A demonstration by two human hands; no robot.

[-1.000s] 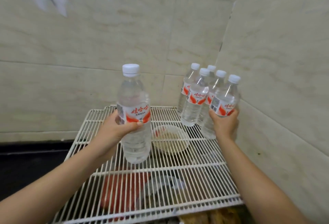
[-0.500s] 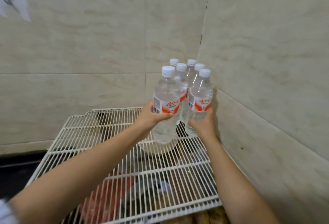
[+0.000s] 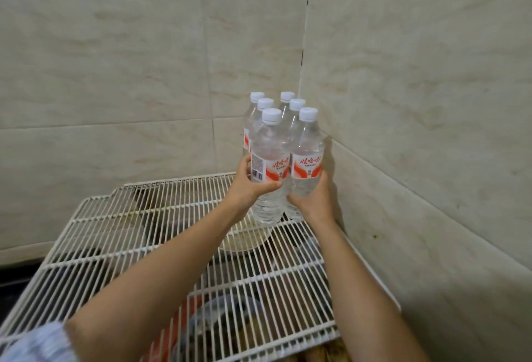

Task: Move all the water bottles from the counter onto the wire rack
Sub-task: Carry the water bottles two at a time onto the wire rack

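Several clear water bottles with white caps and red-and-white labels stand clustered in the far right corner of the white wire rack. My left hand grips the front left bottle around its label. My right hand holds the front right bottle low on its body. Both bottles stand upright, side by side, touching the others behind them.
Tiled walls meet in a corner right behind the bottles. Under the rack lie a pale bowl, a red item and a blue-grey item. The rack's left and front stretches carry nothing. A dark counter edge shows at far left.
My left hand carried its bottle rightwards from the rack's middle into the corner cluster beside the right-hand bottle. The view shifted toward the corner.
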